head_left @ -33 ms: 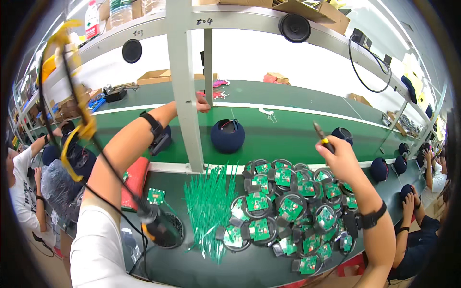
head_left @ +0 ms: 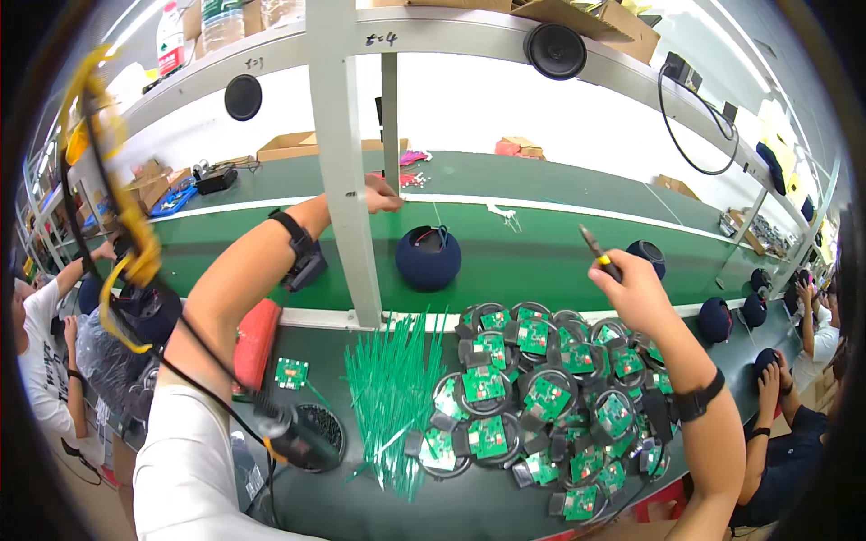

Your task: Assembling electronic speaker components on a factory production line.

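My left hand (head_left: 382, 195) reaches over the green belt, partly hidden behind the white post. Its visible fingers are loosely bent and a little apart, with nothing seen in them. In my right hand (head_left: 635, 287), closed above the belt's near edge, is a pair of small pliers (head_left: 593, 247) with a metal tip and a yellow-and-black handle. Between the hands a round dark-blue speaker housing (head_left: 428, 260) sits on the belt, its top opening showing wires. Below lie a bundle of green cable ties (head_left: 392, 397) and a heap of green circuit boards (head_left: 547, 397) with coiled black cables.
A black power screwdriver (head_left: 302, 435) on a yellow coiled cord hangs before a tub of small dark parts (head_left: 336, 431). A red packet (head_left: 257, 343) lies behind it. The white post (head_left: 343, 162) rises between my arms. Co-workers sit at both sides.
My left hand has shifted slightly right and its fingers reach further past the post. My right hand with the pliers has moved slightly left. The yellow cord has swung left.
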The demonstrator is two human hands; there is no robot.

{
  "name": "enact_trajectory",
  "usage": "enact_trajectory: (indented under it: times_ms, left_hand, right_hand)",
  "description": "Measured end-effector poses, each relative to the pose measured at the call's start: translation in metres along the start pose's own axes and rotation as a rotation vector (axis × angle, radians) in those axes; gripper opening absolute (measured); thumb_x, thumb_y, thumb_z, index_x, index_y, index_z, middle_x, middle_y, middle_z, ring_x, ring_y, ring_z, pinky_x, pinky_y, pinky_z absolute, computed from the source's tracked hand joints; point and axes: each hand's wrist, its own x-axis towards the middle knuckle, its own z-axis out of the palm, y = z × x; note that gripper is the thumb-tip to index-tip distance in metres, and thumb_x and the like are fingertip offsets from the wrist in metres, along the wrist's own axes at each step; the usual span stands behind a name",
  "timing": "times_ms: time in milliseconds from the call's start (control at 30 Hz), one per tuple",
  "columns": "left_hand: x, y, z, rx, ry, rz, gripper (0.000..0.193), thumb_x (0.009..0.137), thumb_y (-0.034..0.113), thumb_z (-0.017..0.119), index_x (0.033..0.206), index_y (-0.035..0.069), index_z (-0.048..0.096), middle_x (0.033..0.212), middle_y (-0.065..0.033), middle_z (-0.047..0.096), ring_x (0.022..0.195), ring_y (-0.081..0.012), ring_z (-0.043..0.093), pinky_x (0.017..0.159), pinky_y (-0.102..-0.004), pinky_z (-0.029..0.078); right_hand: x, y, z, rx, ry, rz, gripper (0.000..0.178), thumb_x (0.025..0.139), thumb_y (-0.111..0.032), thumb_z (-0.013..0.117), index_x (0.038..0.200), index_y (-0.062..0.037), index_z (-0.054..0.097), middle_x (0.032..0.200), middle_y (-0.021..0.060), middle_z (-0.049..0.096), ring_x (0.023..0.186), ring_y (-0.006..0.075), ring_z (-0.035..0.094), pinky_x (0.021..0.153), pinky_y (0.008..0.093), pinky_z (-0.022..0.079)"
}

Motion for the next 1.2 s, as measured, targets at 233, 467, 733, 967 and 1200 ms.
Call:
enact_trajectory:
  times_ms: [233,467,733,967,1200]
  left_hand:
    - [0.051,-0.019,0.082,-0.102,-0.207,0.255,0.082,0.088,0.042,0.072,0.153,0.004,0.037,0.154,-0.0211,0.040,0.140,-0.0342,0.043,0.117,-0.0443,0.035]
    - [0.045,0.010,0.064,-0.345,-0.437,0.076,0.077,0.086,0.006,0.061,0.158,0.017,0.035,0.154,-0.0099,0.042,0.132,-0.0275,0.049,0.110,-0.0463,0.045]
    - [0.048,-0.021,0.049,-0.223,-0.413,0.382,0.047,0.083,0.003,0.061,0.129,0.003,0.068,0.137,-0.0104,0.063,0.128,-0.0207,0.055,0.111,-0.0332,0.039]
    - [0.011,0.013,0.025,0.011,-0.569,0.459,0.042,0.084,0.025,0.078,0.121,0.006,0.072,0.137,-0.0135,0.063,0.137,-0.0291,0.049,0.116,-0.0421,0.036]
    - [-0.004,0.001,0.021,0.167,-0.657,0.446,0.055,0.077,0.001,0.077,0.128,0.019,0.070,0.161,-0.0194,0.034,0.148,-0.0370,0.033,0.120,-0.0449,0.031]
  right_hand:
    - [0.108,0.035,0.108,0.154,-0.204,0.091,0.024,0.089,-0.020,0.068,0.101,0.0006,0.065,0.089,0.0179,0.071,0.085,0.0333,0.069,0.079,0.0427,0.053]
    - [0.162,0.006,0.209,0.589,-0.499,0.244,0.024,0.090,-0.009,0.063,0.111,0.0006,0.057,0.106,0.0141,0.067,0.097,0.0237,0.068,0.077,0.0370,0.054]
    - [0.156,-0.030,0.221,0.432,-0.557,0.100,0.027,0.087,-0.007,0.060,0.113,0.0006,0.060,0.105,0.0201,0.070,0.102,0.0297,0.070,0.081,0.0423,0.054]
    - [0.120,-0.018,0.186,0.019,-0.393,0.035,0.031,0.087,-0.009,0.053,0.115,-0.0009,0.061,0.111,0.0257,0.068,0.107,0.0431,0.065,0.089,0.0508,0.051]
    - [0.111,-0.027,0.184,-0.006,-0.410,0.031,0.033,0.086,-0.009,0.053,0.118,-0.0012,0.061,0.113,0.0254,0.068,0.108,0.0435,0.064,0.091,0.0509,0.051]
